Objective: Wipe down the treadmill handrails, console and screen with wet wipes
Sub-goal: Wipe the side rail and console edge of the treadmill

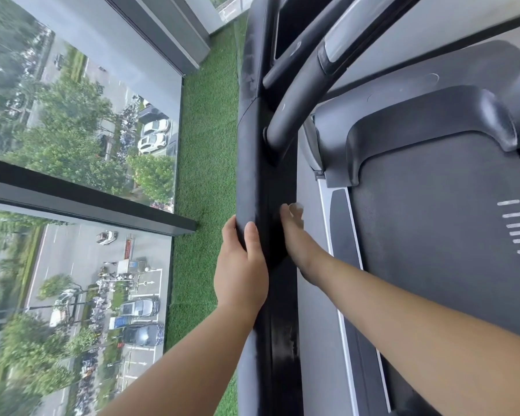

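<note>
The left hand (241, 259) wraps the black handrail (248, 163) from its outer side, thumb laid on top and fingers curled over the edge. Just across the handrail, the right hand (296, 238) lies along its inner face with a white wet wipe (298, 209) showing at its fingertips, touching the rail; whether the fingers pinch it or press flat cannot be told. The running belt (433, 241) lies beyond that inner side, artificial grass (206, 145) on the outer side.
</note>
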Motion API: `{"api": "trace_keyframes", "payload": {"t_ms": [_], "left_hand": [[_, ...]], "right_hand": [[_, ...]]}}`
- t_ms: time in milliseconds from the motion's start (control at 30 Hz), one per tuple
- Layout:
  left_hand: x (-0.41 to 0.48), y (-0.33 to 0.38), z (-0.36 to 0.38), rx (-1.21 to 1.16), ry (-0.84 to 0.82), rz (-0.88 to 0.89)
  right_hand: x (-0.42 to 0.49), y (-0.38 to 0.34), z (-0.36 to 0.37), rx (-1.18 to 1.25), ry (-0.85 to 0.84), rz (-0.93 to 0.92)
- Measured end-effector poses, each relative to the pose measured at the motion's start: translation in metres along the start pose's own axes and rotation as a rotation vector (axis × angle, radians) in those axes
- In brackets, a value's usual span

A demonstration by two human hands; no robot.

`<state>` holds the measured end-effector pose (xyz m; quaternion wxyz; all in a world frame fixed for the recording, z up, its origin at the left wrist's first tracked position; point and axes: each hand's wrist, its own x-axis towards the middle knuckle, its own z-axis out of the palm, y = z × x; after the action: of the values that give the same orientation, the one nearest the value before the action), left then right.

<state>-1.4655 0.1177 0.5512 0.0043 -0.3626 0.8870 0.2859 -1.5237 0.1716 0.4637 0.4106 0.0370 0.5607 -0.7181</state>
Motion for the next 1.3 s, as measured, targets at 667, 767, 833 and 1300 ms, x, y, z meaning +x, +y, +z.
{"api": "trace_keyframes", "payload": {"t_ms": [667,767,833,1300], "left_hand": [[0.003,-0.002,0.0,0.006,-0.008,0.01],[0.002,0.001,-0.005,0.015,-0.055,-0.016],[0.01,0.008,-0.01,0.011,-0.099,-0.051],[0.054,0.043,0.007,0.03,0.051,0.076]], "right_hand": [[-0.001,-0.004,0.0,-0.079,-0.031,-0.212],[-0.006,-0.011,-0.001,-0.08,-0.048,-0.189],[-0.018,-0.012,0.003,-0.168,-0.101,-0.333],[0.007,-0.002,-0.018,-0.21,-0.189,-0.286]]}}
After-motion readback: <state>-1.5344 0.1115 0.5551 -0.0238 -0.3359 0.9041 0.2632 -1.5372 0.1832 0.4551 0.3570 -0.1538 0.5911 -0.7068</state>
